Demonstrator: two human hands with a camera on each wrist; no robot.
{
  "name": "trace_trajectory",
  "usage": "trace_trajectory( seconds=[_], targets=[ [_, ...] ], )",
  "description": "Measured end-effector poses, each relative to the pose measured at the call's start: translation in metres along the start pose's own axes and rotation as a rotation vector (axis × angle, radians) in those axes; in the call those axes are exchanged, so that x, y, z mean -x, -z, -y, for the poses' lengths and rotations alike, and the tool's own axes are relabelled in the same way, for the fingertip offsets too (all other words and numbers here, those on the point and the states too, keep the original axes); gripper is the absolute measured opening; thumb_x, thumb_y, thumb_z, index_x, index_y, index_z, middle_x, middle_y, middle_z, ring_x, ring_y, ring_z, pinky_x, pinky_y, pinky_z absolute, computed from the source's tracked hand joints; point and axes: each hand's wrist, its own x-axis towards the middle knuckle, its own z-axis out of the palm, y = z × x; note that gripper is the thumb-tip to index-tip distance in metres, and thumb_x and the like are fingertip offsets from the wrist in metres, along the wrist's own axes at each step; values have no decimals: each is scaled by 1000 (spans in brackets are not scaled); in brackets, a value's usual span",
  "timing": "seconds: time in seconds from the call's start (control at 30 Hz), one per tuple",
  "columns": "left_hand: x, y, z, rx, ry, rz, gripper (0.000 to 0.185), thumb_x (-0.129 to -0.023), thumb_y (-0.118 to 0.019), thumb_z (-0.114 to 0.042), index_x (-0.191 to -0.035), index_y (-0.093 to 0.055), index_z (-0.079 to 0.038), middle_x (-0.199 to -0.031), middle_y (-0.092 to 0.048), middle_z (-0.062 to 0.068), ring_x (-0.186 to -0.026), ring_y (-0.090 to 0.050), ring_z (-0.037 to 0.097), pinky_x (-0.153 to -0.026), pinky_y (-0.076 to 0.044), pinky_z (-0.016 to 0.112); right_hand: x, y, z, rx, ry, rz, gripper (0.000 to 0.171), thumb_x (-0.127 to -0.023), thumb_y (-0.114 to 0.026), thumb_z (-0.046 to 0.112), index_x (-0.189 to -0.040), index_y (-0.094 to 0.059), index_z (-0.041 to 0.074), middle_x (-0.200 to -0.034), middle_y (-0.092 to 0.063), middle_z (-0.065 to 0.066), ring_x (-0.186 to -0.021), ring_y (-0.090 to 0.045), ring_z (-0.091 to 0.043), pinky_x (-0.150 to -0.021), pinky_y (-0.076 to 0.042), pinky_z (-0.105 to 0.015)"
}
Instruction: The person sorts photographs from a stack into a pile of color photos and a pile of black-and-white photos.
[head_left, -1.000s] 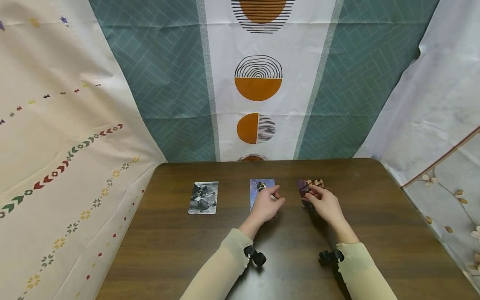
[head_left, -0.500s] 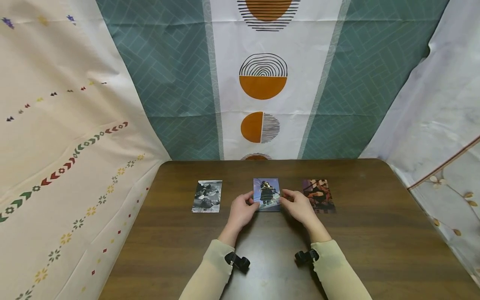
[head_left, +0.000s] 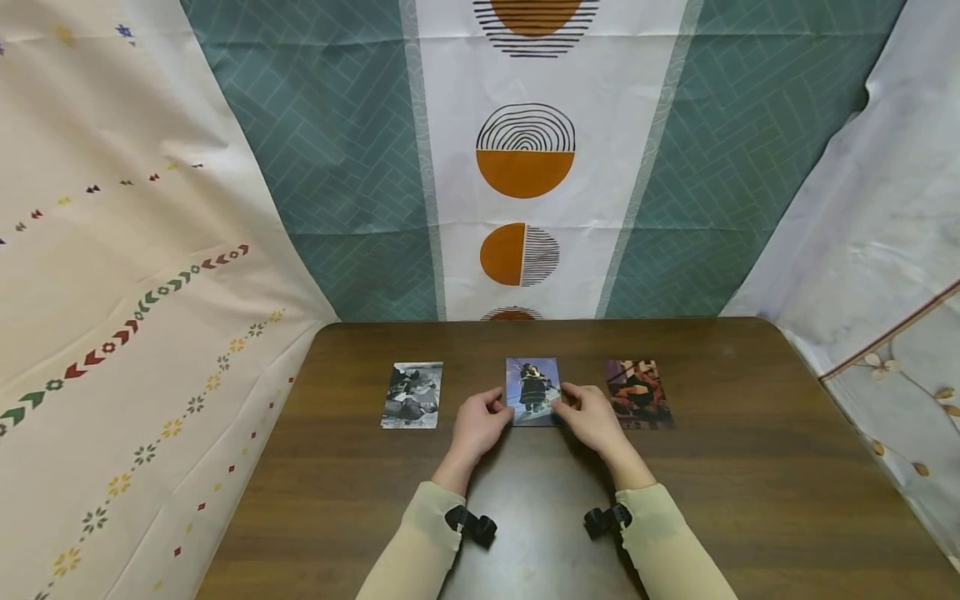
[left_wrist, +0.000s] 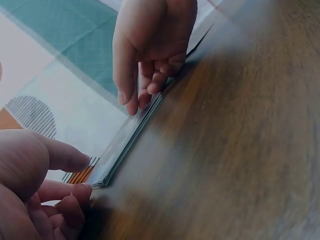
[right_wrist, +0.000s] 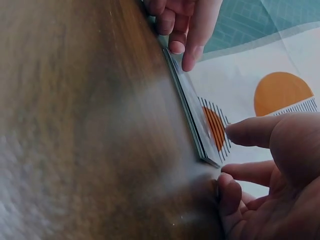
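From the head camera: on a dark wooden table (head_left: pixel 337 500), three small stacks of photo cards in a row, near the far edge. Middle stack (head_left: pixel 533 390), blue-toned, flanked by left hand (head_left: pixel 478 425) and right hand (head_left: pixel 594 419), fingertips curled in against its two lower corners, pinching it from both sides. Black-and-white stack (head_left: pixel 411 395) well apart to the left, reddish stack (head_left: pixel 638 392) just beside the right hand. Patterned curtain (head_left: pixel 525 158) hanging behind the table.

At the left wrist: middle stack (left_wrist: pixel 127 141) flat on the wood, seen edge-on, several cards thick. Right hand (left_wrist: pixel 150 47) at its far end, fingertips bent down onto the edge; left hand (left_wrist: pixel 37 192) at the near corner, fingers curled.

At the right wrist: middle stack (right_wrist: pixel 192 117) edge-on again, lying flat. Left hand (right_wrist: pixel 182 22) touching the far end, right hand (right_wrist: pixel 267 177) cupped around the near corner, thumb and fingers slightly parted.
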Motion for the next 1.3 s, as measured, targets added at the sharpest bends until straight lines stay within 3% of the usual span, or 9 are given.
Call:
trace_trajectory(
  seconds=[0.43,0.83,1.3],
  targets=[
    [-1,1,-4,-175,-30,27,51,-90,-76,-22,-138,-73,-4,-84,-61,-8,-80,-56,15,-75,-48,36,0,2,-1,61,11,-11,56,-101,-73,22,-148,-60,-5,-138,-55,-31,-99,-63,-32,-90,-50,-54],
    [-2,4,-7,-186,-22,73,55,-88,-77,-23,-139,-72,-4,-80,-59,-7,-75,-53,14,-70,-45,35,1,-3,1,86,10,5,55,-101,-71,23,-147,-60,-6,-138,-54,-31,-117,-57,-41,-99,-47,-57],
    [3,2,-9,-193,9,53,55,-92,-79,-26,-143,-69,-6,-83,-56,-5,-74,-50,15,-68,-40,34,5,-7,2,60,16,-4,58,-101,-73,25,-149,-59,-5,-139,-55,-28,-120,-58,-41,-101,-47,-58]
  ],
)
